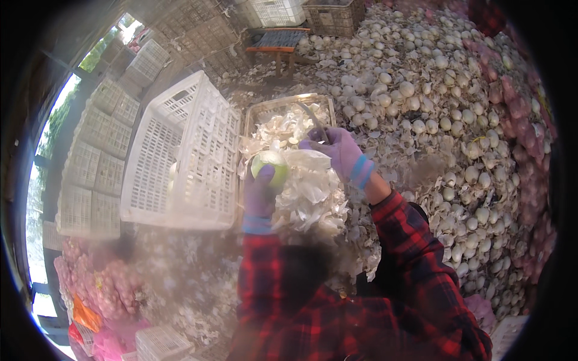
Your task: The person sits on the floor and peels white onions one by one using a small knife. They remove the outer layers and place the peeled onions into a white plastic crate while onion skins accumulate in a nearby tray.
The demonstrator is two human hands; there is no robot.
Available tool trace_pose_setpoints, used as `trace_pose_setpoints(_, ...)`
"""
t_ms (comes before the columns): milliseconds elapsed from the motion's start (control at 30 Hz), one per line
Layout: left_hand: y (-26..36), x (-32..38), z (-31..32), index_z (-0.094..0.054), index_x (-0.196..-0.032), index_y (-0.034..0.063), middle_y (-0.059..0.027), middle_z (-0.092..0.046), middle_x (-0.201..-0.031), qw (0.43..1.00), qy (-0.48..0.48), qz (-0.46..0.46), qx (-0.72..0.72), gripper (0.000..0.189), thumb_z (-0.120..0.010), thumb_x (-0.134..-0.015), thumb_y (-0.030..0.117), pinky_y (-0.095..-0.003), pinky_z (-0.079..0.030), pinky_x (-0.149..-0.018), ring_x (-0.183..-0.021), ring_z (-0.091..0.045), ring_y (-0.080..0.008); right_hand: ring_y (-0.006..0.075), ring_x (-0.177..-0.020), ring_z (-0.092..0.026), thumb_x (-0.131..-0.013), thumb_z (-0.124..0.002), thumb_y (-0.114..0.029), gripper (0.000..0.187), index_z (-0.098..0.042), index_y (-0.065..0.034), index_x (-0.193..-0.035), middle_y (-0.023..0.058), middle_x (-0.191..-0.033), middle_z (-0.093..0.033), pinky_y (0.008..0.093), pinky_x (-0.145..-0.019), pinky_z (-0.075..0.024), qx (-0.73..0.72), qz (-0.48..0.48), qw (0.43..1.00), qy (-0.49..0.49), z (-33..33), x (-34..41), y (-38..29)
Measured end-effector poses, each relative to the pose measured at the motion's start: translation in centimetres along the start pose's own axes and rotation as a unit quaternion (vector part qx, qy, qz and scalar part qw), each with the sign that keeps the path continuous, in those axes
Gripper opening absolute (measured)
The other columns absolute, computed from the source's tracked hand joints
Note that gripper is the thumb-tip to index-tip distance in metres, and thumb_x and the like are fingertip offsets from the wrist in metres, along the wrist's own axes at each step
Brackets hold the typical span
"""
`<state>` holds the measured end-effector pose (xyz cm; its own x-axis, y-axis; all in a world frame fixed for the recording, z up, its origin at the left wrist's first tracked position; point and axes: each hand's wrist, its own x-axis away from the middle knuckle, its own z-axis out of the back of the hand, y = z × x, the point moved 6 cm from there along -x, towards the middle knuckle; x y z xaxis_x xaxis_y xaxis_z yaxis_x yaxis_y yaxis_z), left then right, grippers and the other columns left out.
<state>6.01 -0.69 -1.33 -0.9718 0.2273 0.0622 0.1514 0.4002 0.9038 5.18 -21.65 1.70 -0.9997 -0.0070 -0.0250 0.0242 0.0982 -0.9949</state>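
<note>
My left hand (262,194), in a purple glove with a blue cuff, holds a pale green, peeled onion (274,163). Just to its right, my gloved right hand (336,151) grips a knife with a curved, narrow blade (308,112) that points up and away; its handle is mostly hidden in the fist. The blade is apart from the onion. Beneath both hands, papery onion skins (311,198) lie heaped in and around a shallow crate (289,100). Left of it stands a white perforated plastic crate (180,153) with a few pale onions inside, partly hidden by its wall.
Whitish onions (406,89) among skins spread across the floor on the right, bordered by pink mesh sacks (519,117). A low wooden stool (279,40) stands ahead. Stacked crates (101,153) line the left side, with filled mesh sacks (97,275) at lower left.
</note>
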Motion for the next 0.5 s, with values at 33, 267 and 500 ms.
trace_pose_setpoints(33,0.5,0.4,-0.4,-0.051,-0.128,0.0082,-0.0082,-0.064,-0.105,0.995,0.003,-0.033,-0.091,0.054,-0.073,-0.084,0.031,-0.0257,-0.051,-0.059,-0.080,-0.063,-0.0182,0.0135,-0.089,-0.065,-0.085,-0.078,-0.031,0.046,-0.066,0.0002,-0.117,0.0086,-0.096,-0.072,0.0297,-0.080,-0.0525,0.011,0.017,1.000,-0.018,-1.5,0.4,0.2)
trace_pose_setpoints(267,1.3,1.2,-3.4,-0.046,-0.125,0.0002,-0.0055,-0.062,-0.102,0.966,-0.015,-0.040,-0.254,0.061,-0.074,-0.071,-0.001,-0.0265,-0.053,-0.083,-0.092,-0.063,-0.0133,0.0247,-0.090,-0.070,-0.089,-0.067,-0.024,0.037,-0.065,-0.0013,-0.118,0.0196,-0.098,-0.071,0.0332,-0.081,-0.0534,0.242,0.116,0.953,-0.140,-2.8,1.3,-1.0)
trace_pose_setpoints(500,1.4,1.5,-4.4,-0.049,-0.124,0.0015,-0.0089,-0.062,-0.106,0.980,-0.039,-0.048,-0.189,0.062,-0.081,-0.071,0.010,-0.0276,-0.054,-0.079,-0.094,-0.061,-0.0134,0.0309,-0.087,-0.070,-0.089,-0.066,-0.022,0.031,-0.067,-0.0015,-0.113,0.0204,-0.095,-0.070,0.0352,-0.078,-0.0537,0.195,0.058,0.975,-0.087,-1.9,2.0,-2.0)
